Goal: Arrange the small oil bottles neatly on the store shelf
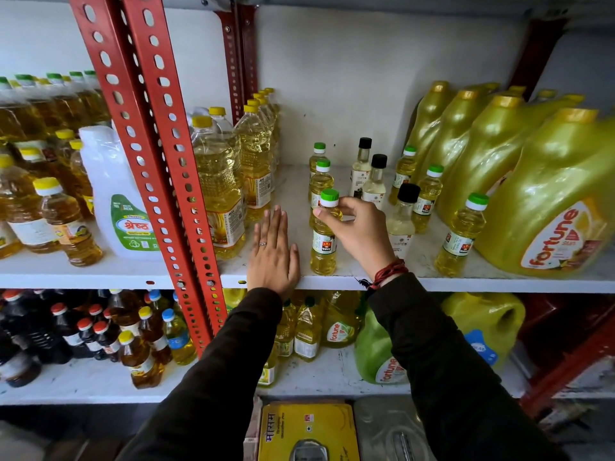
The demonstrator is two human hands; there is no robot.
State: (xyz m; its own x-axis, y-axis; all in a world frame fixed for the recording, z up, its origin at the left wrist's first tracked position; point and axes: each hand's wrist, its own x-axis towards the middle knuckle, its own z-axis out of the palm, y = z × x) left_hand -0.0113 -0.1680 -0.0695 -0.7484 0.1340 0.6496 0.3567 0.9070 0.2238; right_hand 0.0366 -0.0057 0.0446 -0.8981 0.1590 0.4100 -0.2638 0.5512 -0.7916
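Observation:
Small oil bottles stand on the white shelf (366,281). My right hand (357,227) is closed around the neck of the front green-capped bottle (324,247), which stands upright near the shelf's front edge. Two more green-capped bottles (320,181) line up behind it. Three clear black-capped bottles (401,214) stand to the right, and beyond them three more green-capped bottles (461,234). My left hand (271,251) lies flat and open on the shelf, just left of the held bottle.
Tall yellow-capped oil bottles (221,181) stand left of my left hand, beside red slotted uprights (159,134). Large yellow Fortune jugs (549,194) fill the right end. The lower shelf holds more bottles and jugs (379,354).

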